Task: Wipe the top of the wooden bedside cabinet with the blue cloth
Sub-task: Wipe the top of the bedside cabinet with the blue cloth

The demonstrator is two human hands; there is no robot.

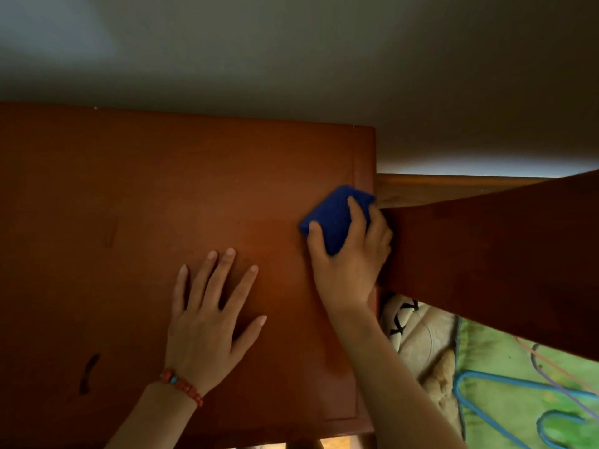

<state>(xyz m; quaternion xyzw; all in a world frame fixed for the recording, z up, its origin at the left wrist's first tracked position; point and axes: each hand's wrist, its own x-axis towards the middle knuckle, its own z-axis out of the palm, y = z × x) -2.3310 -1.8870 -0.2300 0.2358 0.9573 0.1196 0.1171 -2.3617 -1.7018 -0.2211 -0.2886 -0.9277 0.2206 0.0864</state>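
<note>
The wooden bedside cabinet's reddish-brown top (136, 196) fills the left and middle of the head view. A folded blue cloth (330, 218) lies flat on it near the far right edge. My right hand (353, 254) presses down on the cloth, thumb on its left side and fingers over its right side. My left hand (210, 315) rests flat on the cabinet top in the near middle, fingers spread, holding nothing. A red bead bracelet (181, 385) circles my left wrist.
A grey-white wall (291, 59) rises behind the cabinet. A dark wooden headboard (502, 270) stands right of the cabinet. Below it lie a beige pillow (418, 341), green bedding (505, 406) and blue hangers (486, 382). A dark mark (89, 372) shows on the top's near left.
</note>
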